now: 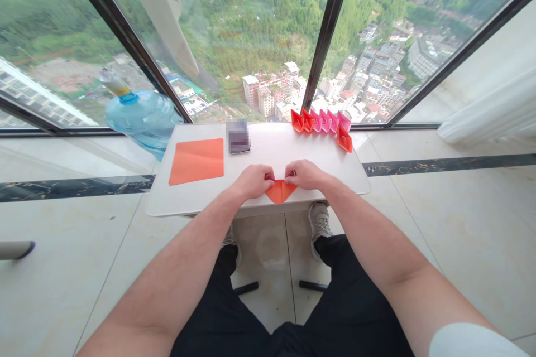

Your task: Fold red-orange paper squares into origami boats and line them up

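A folded piece of orange paper (280,192) lies near the front edge of the white table, its point toward me. My left hand (256,180) pinches its upper left corner, thumb and fingers pressed together. At the upper right corner, my right hand (305,174) pinches the paper in the same manner. A crease runs down the middle of the folded sheet. Farther left on the table rests a flat orange sheet (196,162), apart from both hands.
The white table (268,150) stands against tall windows. Several folded red and pink paper boats (321,121) line its back right, with one red boat (344,139) in front. A dark blurred box (238,136) sits at the back. A blue water jug (144,117) stands behind the left corner.
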### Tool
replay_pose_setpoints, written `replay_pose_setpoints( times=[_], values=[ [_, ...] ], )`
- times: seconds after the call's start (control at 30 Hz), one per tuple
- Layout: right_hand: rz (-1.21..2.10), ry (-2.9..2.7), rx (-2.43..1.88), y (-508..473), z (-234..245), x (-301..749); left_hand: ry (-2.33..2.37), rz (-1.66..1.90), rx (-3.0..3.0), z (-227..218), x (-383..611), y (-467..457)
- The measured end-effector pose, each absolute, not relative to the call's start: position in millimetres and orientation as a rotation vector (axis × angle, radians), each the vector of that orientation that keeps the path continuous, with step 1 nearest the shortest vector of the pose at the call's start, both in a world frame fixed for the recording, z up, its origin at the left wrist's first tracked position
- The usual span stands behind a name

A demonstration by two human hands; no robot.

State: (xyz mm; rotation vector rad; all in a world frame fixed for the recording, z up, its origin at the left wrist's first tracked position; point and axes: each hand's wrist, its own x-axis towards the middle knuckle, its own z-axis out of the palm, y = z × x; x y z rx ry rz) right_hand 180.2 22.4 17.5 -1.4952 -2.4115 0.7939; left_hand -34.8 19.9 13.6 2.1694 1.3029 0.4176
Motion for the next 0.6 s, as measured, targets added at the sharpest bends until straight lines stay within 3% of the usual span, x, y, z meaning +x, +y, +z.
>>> replay_pose_setpoints(
  times=[0.23,0.6],
  values=[
    [0.444,-2.602,-1.394,13.2,14.4,177.9,1.298,0.408,2.242,13.3,-42.8,22.2],
    [0.369,-2.520,-1.448,3.1,8.0,172.5,1.347,0.437,2.340,5.3,-46.4,12.9]
  ],
)
